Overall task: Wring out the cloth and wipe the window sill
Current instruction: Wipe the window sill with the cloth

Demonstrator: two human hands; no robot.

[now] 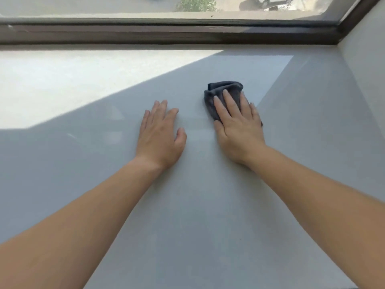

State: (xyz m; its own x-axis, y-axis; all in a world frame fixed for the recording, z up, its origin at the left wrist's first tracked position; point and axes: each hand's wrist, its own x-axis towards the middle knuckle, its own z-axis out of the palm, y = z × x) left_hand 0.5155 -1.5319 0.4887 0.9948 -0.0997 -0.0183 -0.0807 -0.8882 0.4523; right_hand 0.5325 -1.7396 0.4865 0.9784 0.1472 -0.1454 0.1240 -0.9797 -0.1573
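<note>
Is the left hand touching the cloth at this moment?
No, the left hand lies flat on the bare window sill, apart from the grey cloth.

grey window sill (198,205) bears a cloth (226,90), seemingly bunched.

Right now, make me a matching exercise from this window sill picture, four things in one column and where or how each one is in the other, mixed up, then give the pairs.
Column one:
1. left hand
2. right hand
3. cloth
4. window frame

Column two:
A. dark grey, bunched, lying on the sill
B. flat on the bare window sill, holding nothing
C. dark brown, running along the far edge of the sill
D. pressing down on the cloth

Pairs: 1-B, 2-D, 3-A, 4-C
</note>
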